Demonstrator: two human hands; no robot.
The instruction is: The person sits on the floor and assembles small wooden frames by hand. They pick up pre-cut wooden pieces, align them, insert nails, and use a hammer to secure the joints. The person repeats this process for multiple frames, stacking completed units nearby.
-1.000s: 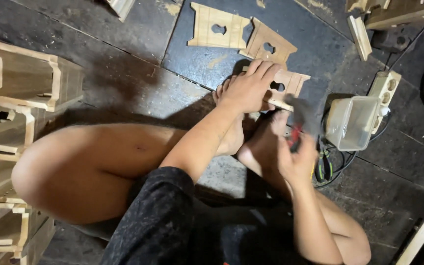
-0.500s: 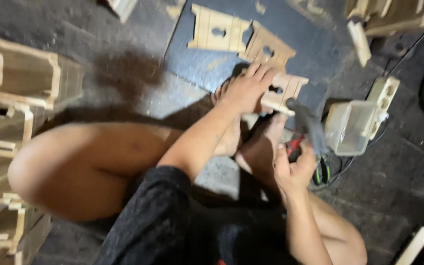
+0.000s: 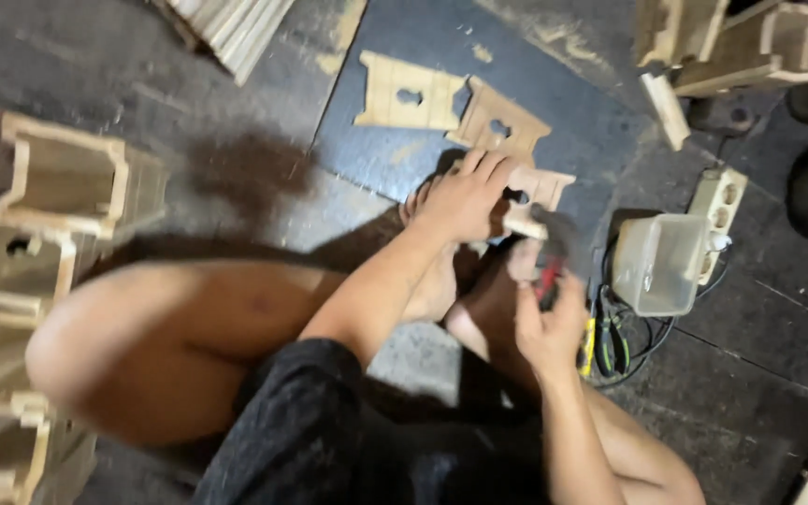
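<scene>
Work centres on the notched wooden panel lying on the dark floor, directly in front of the person's feet. Left hand lies flat on this panel, fingers spread, pressing it down. Right hand is just nearer the person than the panel, closed around a tool with a red grip; the tool's head is blurred and cannot be identified.

Two similar flat panels lie beyond the held panel, not touching either hand. A clear plastic tub stands just right of the panel, with a white power strip beside it. Assembled wooden boxes are stacked well to the left of the panel.

Judged status: several boxes appear complete; the held panel is under work, and two loose panels remain unassembled.
</scene>
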